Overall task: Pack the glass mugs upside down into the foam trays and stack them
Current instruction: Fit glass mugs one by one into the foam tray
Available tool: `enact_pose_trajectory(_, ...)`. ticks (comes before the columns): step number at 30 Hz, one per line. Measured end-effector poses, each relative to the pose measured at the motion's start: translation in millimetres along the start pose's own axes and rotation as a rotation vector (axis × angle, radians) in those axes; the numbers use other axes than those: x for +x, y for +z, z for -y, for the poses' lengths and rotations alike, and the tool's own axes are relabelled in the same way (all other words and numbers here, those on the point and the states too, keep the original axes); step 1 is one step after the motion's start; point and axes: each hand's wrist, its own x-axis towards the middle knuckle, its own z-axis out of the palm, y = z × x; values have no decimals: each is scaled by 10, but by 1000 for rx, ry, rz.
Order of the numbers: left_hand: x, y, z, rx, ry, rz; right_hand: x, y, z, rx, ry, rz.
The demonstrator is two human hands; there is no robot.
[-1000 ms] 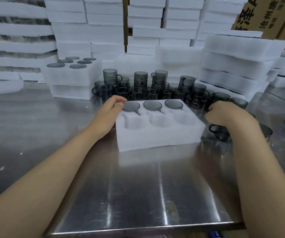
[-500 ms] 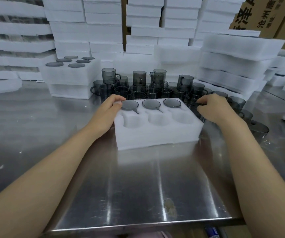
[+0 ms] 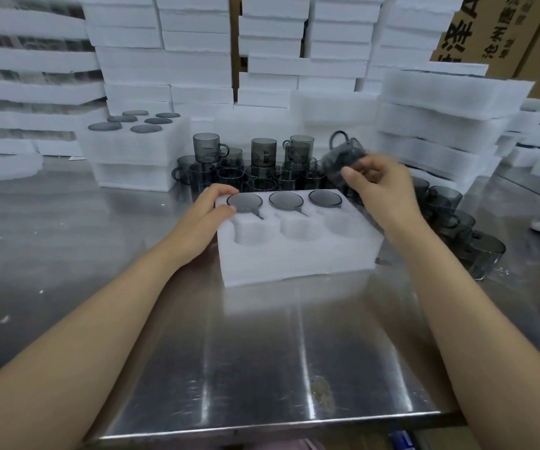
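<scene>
Smoky grey glass mug (image 3: 343, 157), tilted beyond the white foam tray's (image 3: 297, 264) right corner, sits in the right hand's (image 3: 379, 187) grip: likely slick, brittle, best held by its wall; the left hand (image 3: 206, 216) clasps the tray.

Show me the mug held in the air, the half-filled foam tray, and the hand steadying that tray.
held mug (image 3: 338, 157), head view, its smoky glass wall.
foam tray (image 3: 294, 264), head view, its front wall.
left hand (image 3: 203, 216), head view, back of the hand.
</scene>
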Motion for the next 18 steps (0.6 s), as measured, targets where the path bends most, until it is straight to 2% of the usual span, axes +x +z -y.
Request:
enact_pose_trajectory(3,-36,-24,-51,-7,-22,48,-97,198,118,534,67,179)
enact_pose_trajectory(8,-76,-38,-105,-38,-62,96,-160,303,172,1038,248,316)
enact_pose_trajectory(11,-85,-43,-119,-61,-88,119,-184,286,200,1129,330,358)
enact_pose_trajectory(18,-67,-54,-109,-83,-116,157,-193,320,249,1003,309,385)
